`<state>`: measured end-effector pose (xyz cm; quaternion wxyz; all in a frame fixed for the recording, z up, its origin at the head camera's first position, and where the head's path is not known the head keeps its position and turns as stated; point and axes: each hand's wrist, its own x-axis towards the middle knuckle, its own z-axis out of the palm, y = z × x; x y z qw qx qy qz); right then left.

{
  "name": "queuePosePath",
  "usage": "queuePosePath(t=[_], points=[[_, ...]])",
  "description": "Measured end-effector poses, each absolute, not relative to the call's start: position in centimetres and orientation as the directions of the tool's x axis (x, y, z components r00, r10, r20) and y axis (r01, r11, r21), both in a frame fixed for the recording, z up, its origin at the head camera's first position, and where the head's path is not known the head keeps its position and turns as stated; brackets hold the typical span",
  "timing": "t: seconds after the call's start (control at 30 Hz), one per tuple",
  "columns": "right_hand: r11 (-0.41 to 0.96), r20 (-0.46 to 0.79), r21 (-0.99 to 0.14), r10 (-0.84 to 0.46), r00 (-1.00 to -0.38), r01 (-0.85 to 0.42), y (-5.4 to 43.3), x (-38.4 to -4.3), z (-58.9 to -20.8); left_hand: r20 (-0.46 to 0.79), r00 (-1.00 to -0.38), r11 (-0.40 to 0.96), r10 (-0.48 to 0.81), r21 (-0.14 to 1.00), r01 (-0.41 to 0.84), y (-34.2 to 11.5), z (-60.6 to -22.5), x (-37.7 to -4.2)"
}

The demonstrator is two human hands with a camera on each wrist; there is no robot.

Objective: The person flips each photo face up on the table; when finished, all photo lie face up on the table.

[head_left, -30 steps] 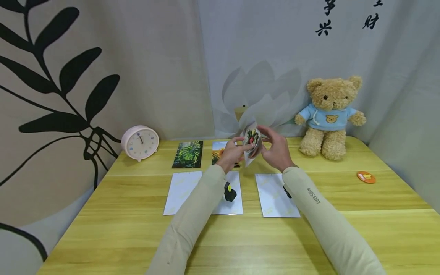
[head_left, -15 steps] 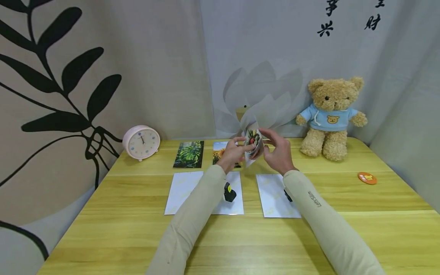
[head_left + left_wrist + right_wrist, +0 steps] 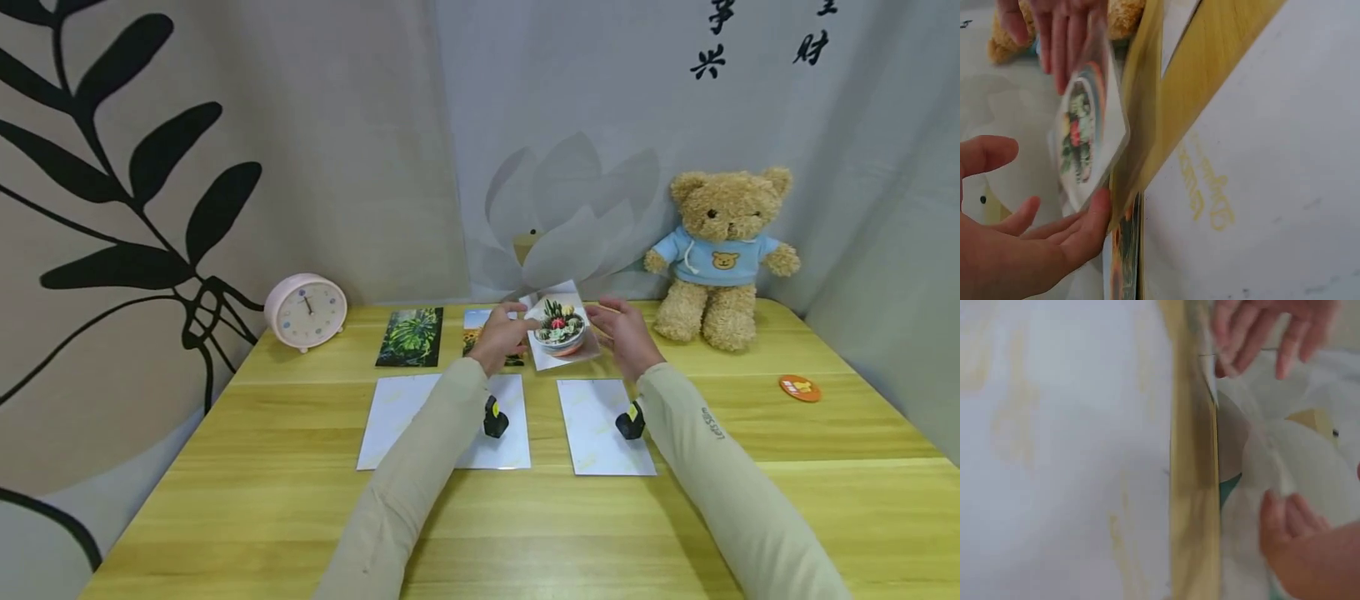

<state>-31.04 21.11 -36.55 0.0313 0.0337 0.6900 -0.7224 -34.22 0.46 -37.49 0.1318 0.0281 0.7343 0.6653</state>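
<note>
A card picturing a bowl of succulents (image 3: 561,329) stands tilted between both hands at the back of the table. My left hand (image 3: 501,340) is at its left edge; in the left wrist view its fingertips touch the card's lower edge, with thumb and forefinger spread apart. At the card's right side is my right hand (image 3: 626,335), its fingers extended; motion blur in the right wrist view leaves its exact contact with the card unclear. A sunflower picture card (image 3: 474,325) lies partly hidden behind my left hand, and a green leaf picture card (image 3: 410,337) lies left of it.
White sheets (image 3: 393,408) lie in front, partly under my left forearm, and another white sheet (image 3: 596,429) lies by my right sleeve. A pink clock (image 3: 307,312) stands at the left, a teddy bear (image 3: 723,258) at the back right. An orange disc (image 3: 799,387) lies near the right edge.
The succulent card, earlier bent and turned edgewise between my fingers, now faces the head camera flatter and lower. My right hand has moved right and down, and the hands are farther apart.
</note>
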Motion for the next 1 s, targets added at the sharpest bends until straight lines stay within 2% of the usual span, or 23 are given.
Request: queuePosePath(t=[0.13,0.27,0.57,0.67,0.8,0.9,1.0], points=[[-0.145,-0.218,-0.966,-0.002,-0.976,0.216,21.6,-31.2,-36.7,-0.18,-0.956,0.198,0.23,0.971,-0.135,0.9,-37.9,-34.7],[-0.165,-0.3,-0.943,0.045,-0.953,0.289,21.8,-31.5,-36.8,-0.195,-0.949,0.271,0.25,0.955,-0.125,1.3,-38.0,-35.4],[-0.222,-0.35,-0.918,0.064,-0.935,0.328,21.9,-32.3,-37.4,-0.228,-0.931,0.356,0.286,0.927,-0.118,1.8,-37.8,-36.0],[-0.182,-0.34,-0.929,0.065,-0.938,0.324,21.9,-32.3,-37.5,-0.221,-0.932,0.417,0.288,0.905,-0.086,1.8,-37.7,-36.0],[-0.082,-0.268,-0.961,0.048,-0.962,0.264,22.1,-31.8,-37.3,-0.144,-0.948,0.523,0.283,0.852,0.026,0.1,-36.8,-35.9],[0.058,-0.203,-0.978,-0.011,-0.979,0.202,22.4,-30.8,-36.8,-0.093,-0.945,0.578,0.313,0.808,0.112,-3.0,-35.3,-35.5],[0.236,-0.156,-0.963,-0.082,-0.984,0.133,22.8,-29.4,-36.1,-0.102,-0.924,0.612,0.368,0.775,0.158,-6.6,-33.7,-34.4]])
